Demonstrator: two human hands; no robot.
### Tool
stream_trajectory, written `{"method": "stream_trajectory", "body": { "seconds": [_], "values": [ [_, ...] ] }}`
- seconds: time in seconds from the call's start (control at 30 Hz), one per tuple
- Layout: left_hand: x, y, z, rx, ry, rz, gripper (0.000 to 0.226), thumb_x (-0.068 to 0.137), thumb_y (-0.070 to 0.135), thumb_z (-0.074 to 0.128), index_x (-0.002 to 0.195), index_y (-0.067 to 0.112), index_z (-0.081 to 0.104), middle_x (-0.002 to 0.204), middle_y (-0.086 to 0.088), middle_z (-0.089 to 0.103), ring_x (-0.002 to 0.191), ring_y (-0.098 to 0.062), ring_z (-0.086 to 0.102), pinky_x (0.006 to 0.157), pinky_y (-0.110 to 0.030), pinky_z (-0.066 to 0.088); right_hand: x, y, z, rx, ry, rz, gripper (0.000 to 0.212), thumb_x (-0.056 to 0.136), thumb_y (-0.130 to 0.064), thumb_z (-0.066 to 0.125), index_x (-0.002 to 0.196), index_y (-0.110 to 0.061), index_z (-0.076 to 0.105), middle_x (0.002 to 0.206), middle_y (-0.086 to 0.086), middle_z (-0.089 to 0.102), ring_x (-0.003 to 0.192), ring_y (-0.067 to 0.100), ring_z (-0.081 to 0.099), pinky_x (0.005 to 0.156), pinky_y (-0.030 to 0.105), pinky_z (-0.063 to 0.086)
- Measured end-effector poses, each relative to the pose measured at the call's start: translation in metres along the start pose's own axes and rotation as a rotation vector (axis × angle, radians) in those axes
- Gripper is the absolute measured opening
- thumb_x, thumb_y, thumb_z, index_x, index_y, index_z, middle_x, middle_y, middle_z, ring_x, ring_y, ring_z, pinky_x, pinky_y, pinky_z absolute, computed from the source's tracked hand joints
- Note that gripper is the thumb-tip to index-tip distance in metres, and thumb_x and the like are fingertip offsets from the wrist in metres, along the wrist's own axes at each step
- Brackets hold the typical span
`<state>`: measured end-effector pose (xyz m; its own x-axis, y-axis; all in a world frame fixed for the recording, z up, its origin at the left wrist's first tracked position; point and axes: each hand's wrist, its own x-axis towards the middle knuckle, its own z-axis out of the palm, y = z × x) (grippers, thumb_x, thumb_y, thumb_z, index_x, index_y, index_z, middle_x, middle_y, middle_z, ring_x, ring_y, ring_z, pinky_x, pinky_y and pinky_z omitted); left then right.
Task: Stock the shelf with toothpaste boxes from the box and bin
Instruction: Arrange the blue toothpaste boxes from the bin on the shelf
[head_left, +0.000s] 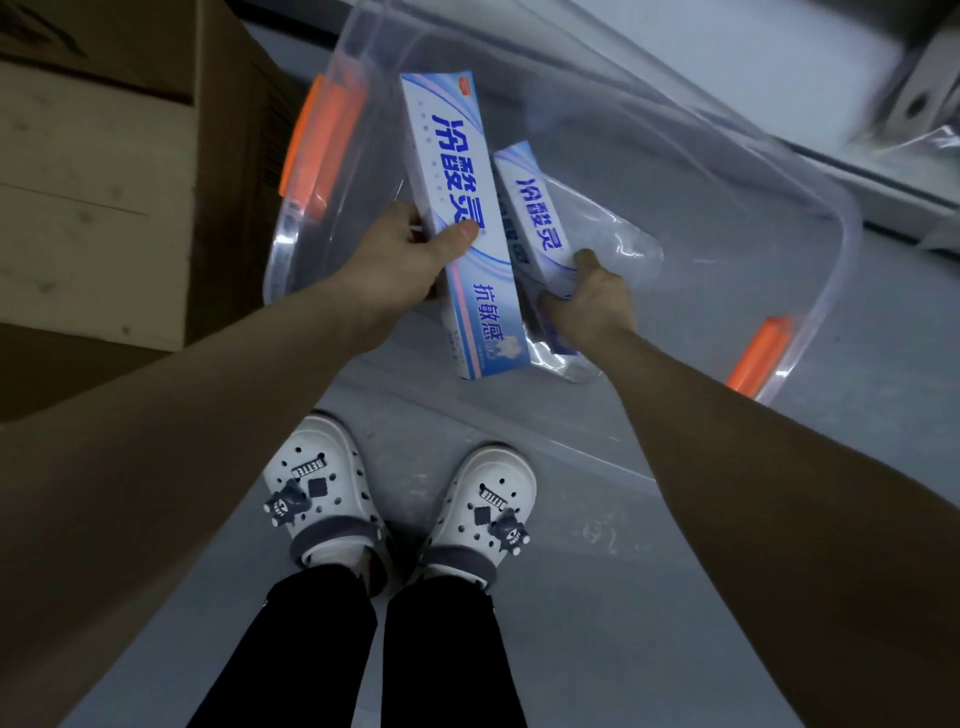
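My left hand (402, 265) grips a long white and blue toothpaste box (457, 208) at its middle, thumb across the printed face. My right hand (587, 304) holds a second, shorter-looking toothpaste box (527, 208) by its near end, together with a piece of clear plastic film (613, 260). Both boxes hang over the clear plastic bin (810, 223) with orange latches (322, 140), which stands on the grey floor. The bin's bottom shows no other boxes.
A large cardboard box (104, 171) stands to the left of the bin, close against it. My feet in white clogs (400, 499) stand on the grey floor (597, 597) just before the bin. A pale shelf base (779, 67) runs along the upper right.
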<state>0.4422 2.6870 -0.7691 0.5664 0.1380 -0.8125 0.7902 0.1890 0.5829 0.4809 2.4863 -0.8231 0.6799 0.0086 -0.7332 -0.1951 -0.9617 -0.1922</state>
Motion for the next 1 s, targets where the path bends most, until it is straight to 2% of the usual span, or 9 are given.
{"method": "stream_trajectory", "body": {
  "seconds": [0.1, 0.17, 0.37, 0.5, 0.6, 0.7, 0.77, 0.9, 1.0],
  "values": [
    [-0.011, 0.011, 0.002, 0.023, 0.003, -0.015, 0.043, 0.091, 0.028, 0.066, 0.123, 0.002, 0.053, 0.115, -0.012, 0.067, 0.098, -0.025, 0.069, 0.078, -0.038, 0.059, -0.015, 0.006, -0.027, 0.132, -0.058, 0.023, 0.042, 0.085, -0.03, 0.067, 0.118, -0.012, 0.047, 0.107, 0.012, 0.062, 0.092, 0.032, 0.059, 0.072, 0.03, 0.039],
    [-0.025, 0.021, 0.002, 0.042, 0.0, -0.021, 0.041, 0.092, 0.028, 0.065, 0.122, 0.003, 0.054, 0.114, -0.011, 0.068, 0.099, -0.027, 0.069, 0.08, -0.042, 0.059, -0.032, 0.007, -0.042, 0.197, -0.081, 0.014, 0.038, 0.086, -0.028, 0.067, 0.115, -0.013, 0.047, 0.103, 0.006, 0.058, 0.086, 0.028, 0.056, 0.071, 0.03, 0.041],
    [-0.079, 0.057, -0.001, 0.065, 0.027, -0.044, 0.028, 0.092, 0.024, 0.065, 0.111, 0.004, 0.059, 0.108, -0.012, 0.068, 0.089, -0.026, 0.068, 0.086, -0.048, 0.056, -0.095, -0.002, -0.087, 0.572, -0.113, 0.108, 0.035, 0.08, -0.025, 0.074, 0.09, -0.018, 0.042, 0.104, 0.009, 0.066, 0.091, 0.032, 0.068, 0.08, 0.044, 0.057],
    [-0.126, 0.087, -0.009, 0.102, -0.002, -0.045, 0.045, 0.085, 0.03, 0.071, 0.116, 0.0, 0.057, 0.109, -0.019, 0.068, 0.098, -0.041, 0.066, 0.086, -0.06, 0.053, -0.141, -0.019, -0.119, 0.671, -0.101, 0.128, 0.022, 0.091, -0.022, 0.066, 0.1, -0.015, 0.047, 0.103, 0.007, 0.063, 0.082, 0.023, 0.064, 0.061, 0.028, 0.05],
    [-0.162, 0.113, -0.011, 0.097, 0.015, -0.051, 0.046, 0.087, 0.026, 0.071, 0.116, -0.002, 0.05, 0.11, -0.026, 0.065, 0.098, -0.047, 0.064, 0.087, -0.059, 0.051, -0.179, -0.034, -0.148, 0.712, -0.143, 0.159, 0.021, 0.094, -0.03, 0.061, 0.104, -0.015, 0.05, 0.109, 0.007, 0.064, 0.084, 0.022, 0.064, 0.059, 0.026, 0.048],
    [-0.201, 0.142, -0.012, 0.1, 0.011, -0.033, 0.044, 0.089, 0.022, 0.069, 0.119, -0.003, 0.048, 0.111, -0.025, 0.064, 0.093, -0.041, 0.065, 0.085, -0.057, 0.051, -0.218, -0.05, -0.181, 0.727, -0.142, 0.131, 0.024, 0.095, -0.031, 0.059, 0.108, -0.013, 0.052, 0.107, 0.005, 0.066, 0.089, 0.022, 0.067, 0.067, 0.029, 0.052],
    [-0.229, 0.164, -0.013, 0.102, 0.009, -0.013, 0.043, 0.088, 0.021, 0.069, 0.119, -0.001, 0.049, 0.108, -0.019, 0.065, 0.097, -0.041, 0.066, 0.084, -0.059, 0.053, -0.246, -0.061, -0.207, 0.723, -0.116, 0.092, 0.018, 0.095, -0.031, 0.059, 0.104, -0.017, 0.052, 0.099, 0.0, 0.065, 0.083, 0.018, 0.066, 0.063, 0.026, 0.049],
    [-0.278, 0.202, -0.017, 0.105, -0.03, 0.047, 0.018, 0.09, 0.02, 0.068, 0.096, 0.016, 0.052, 0.09, 0.0, 0.061, 0.085, -0.022, 0.064, 0.083, -0.042, 0.053, -0.297, -0.077, -0.254, 0.705, -0.086, 0.033, 0.018, 0.094, -0.032, 0.061, 0.102, -0.018, 0.052, 0.097, -0.002, 0.068, 0.083, 0.019, 0.068, 0.06, 0.025, 0.045],
    [-0.322, 0.232, -0.022, 0.113, -0.065, 0.09, 0.021, 0.09, 0.015, 0.067, 0.09, 0.021, 0.046, 0.093, -0.004, 0.062, 0.08, -0.022, 0.063, 0.077, -0.042, 0.052, -0.341, -0.09, -0.291, 0.725, -0.05, -0.003, 0.021, 0.094, -0.028, 0.062, 0.107, -0.012, 0.054, 0.103, 0.005, 0.07, 0.088, 0.023, 0.07, 0.065, 0.029, 0.051]
  ]
}}
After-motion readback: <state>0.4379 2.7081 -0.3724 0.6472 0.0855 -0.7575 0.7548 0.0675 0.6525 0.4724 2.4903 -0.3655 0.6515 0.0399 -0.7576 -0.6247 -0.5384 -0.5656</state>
